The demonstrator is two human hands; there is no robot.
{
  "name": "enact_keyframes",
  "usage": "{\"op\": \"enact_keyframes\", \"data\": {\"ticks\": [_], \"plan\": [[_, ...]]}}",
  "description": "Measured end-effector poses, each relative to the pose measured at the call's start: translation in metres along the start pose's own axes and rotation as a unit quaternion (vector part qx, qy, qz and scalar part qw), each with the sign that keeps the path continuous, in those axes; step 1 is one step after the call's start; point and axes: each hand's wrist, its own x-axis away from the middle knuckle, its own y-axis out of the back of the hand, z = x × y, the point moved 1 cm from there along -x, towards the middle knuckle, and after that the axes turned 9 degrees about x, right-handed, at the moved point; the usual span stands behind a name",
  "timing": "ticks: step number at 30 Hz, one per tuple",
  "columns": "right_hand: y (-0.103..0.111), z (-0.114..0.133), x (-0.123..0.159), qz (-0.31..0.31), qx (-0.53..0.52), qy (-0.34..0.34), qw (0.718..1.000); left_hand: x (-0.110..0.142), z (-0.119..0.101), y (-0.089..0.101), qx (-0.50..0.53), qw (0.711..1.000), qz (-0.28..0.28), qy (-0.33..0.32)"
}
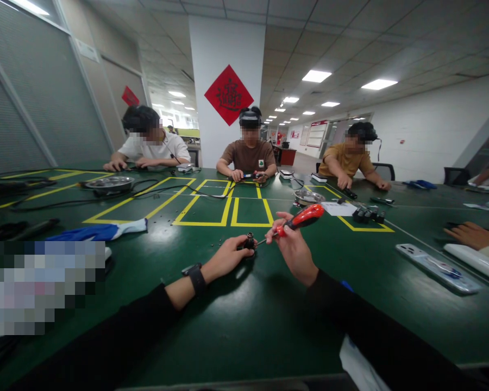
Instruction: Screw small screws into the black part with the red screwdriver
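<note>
My left hand is closed around a small black cylindrical part just above the green table. The part has a metallic-looking top; its exact kind is too small to make out. In my right hand is a screwdriver with a red and black handle, tilted with the handle up to the right. Its thin shaft slants down left, and the tip is close to the black part. Whether the tip touches the part I cannot tell.
A blue and white glove lies to the left, a phone to the right. Metal dishes and several black parts stand farther off. Yellow tape marks the table. Three people sit opposite; another person's hand rests at right.
</note>
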Motion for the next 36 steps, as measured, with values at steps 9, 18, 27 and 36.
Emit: {"op": "enact_keyframes", "data": {"ticks": [9, 18, 27, 36], "plan": [[0.002, 0.003, -0.001, -0.049, 0.109, 0.044, 0.992, 0.0, -0.001, 0.0, 0.008, 1.0, 0.001, -0.004], [-0.003, 0.005, 0.005, -0.026, 0.092, 0.036, 0.995, 0.001, 0.0, 0.0, 0.001, 1.0, -0.006, 0.003], [-0.008, 0.011, 0.005, -0.025, 0.116, 0.061, 0.991, 0.002, -0.005, 0.0, -0.011, 1.0, -0.008, -0.001], [-0.012, 0.02, 0.007, -0.016, 0.081, 0.086, 0.993, 0.002, -0.008, 0.001, -0.024, 1.0, -0.003, -0.012]]}}
